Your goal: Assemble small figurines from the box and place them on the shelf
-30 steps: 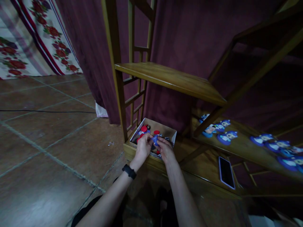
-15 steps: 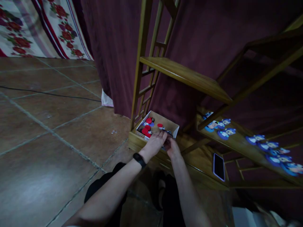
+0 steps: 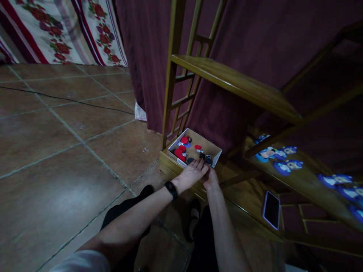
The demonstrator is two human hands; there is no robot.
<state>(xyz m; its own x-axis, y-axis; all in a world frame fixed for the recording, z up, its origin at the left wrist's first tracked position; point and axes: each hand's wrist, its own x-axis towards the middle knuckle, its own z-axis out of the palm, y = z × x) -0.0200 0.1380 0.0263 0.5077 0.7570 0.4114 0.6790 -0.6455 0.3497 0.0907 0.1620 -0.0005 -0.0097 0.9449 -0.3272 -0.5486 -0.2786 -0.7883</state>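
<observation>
A small cardboard box (image 3: 210, 145) sits on the lowest board of a wooden shelf unit (image 3: 235, 81). Inside lie several small red, blue and black figures (image 3: 183, 147). My left hand (image 3: 193, 173) rests at the box's near edge, fingers stretched forward and close together; a black band is on its wrist. My right hand (image 3: 211, 179) lies just beside it on the right, fingers curled, partly hidden behind the left hand. Whether either hand holds anything is hidden.
Several blue character figures (image 3: 279, 158) lie in a row on the slanted shelf board at right. A phone (image 3: 271, 209) lies flat on the bottom board. A dark red curtain (image 3: 147, 56) hangs behind; tiled floor (image 3: 62, 151) spreads left, crossed by a black cable.
Both hands dropped from over the box, where they pinched a small blue piece, to its near edge; that piece no longer shows. The view swung left and down.
</observation>
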